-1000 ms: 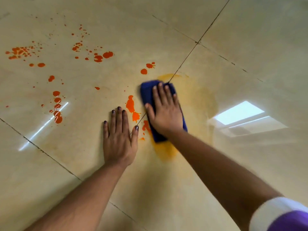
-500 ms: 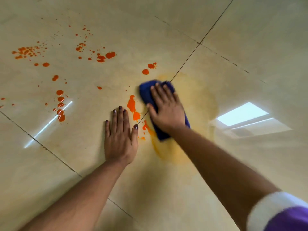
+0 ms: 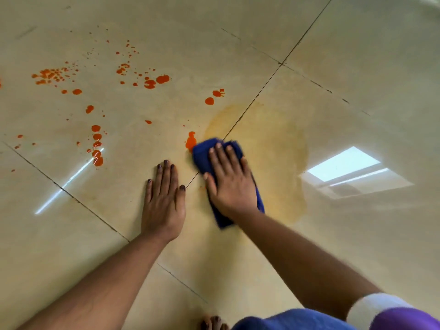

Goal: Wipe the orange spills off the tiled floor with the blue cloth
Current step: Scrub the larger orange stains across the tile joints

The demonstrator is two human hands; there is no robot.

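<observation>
Under the right hand [image 3: 232,184], blue cloth [image 3: 202,154].

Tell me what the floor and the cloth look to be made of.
Floor tiles: glossy polished ceramic or porcelain, judging by the mirror-like window reflection and thin dark grout lines; exact material unclear. Blue cloth under the right hand: soft, matte, folded fabric, possibly microfibre; weave is blurred.

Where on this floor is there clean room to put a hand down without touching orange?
Free: the tile right of the blue cloth, beyond the yellow smear, around the window reflection; also the near-left tile below the left hand. Crowded: the far-left tile, dotted with orange spills.
</observation>
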